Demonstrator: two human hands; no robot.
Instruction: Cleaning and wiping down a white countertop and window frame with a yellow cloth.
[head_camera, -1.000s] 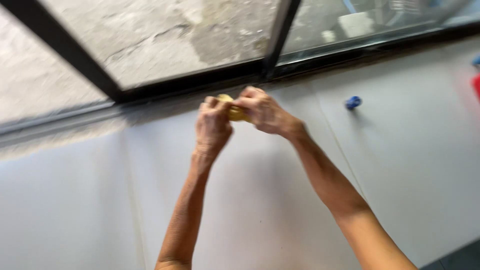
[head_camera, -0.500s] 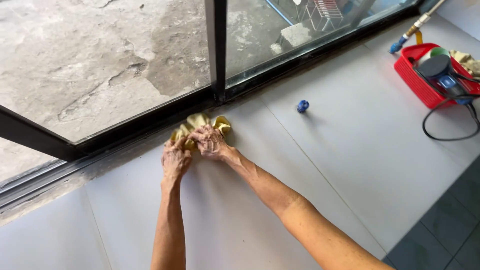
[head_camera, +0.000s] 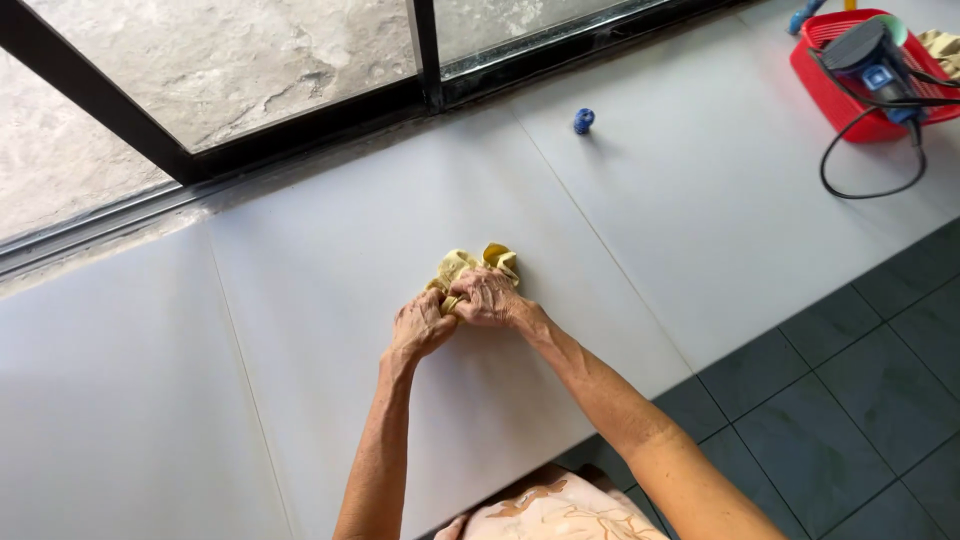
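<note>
A crumpled yellow cloth (head_camera: 478, 268) lies on a large white slab (head_camera: 300, 300) on the floor, near the picture's centre. Both hands press it down: the left hand (head_camera: 422, 326) closed on its near edge, the right hand (head_camera: 487, 297) closed over its top, the two touching. The step looks like wiping or bunching the cloth against the slab; the next move would likely call for firm downward pressure and a steady sweep. At one o'clock, well apart, stands a small blue cap (head_camera: 583, 121). At two o'clock a red basket (head_camera: 850, 110) holds a blue-and-black power tool (head_camera: 868, 52), its black cord (head_camera: 870, 180) looping out onto the slab. Dark floor tiles (head_camera: 850, 400) lie at four o'clock; a sliding glass door (head_camera: 300, 60) runs along the top.
</note>
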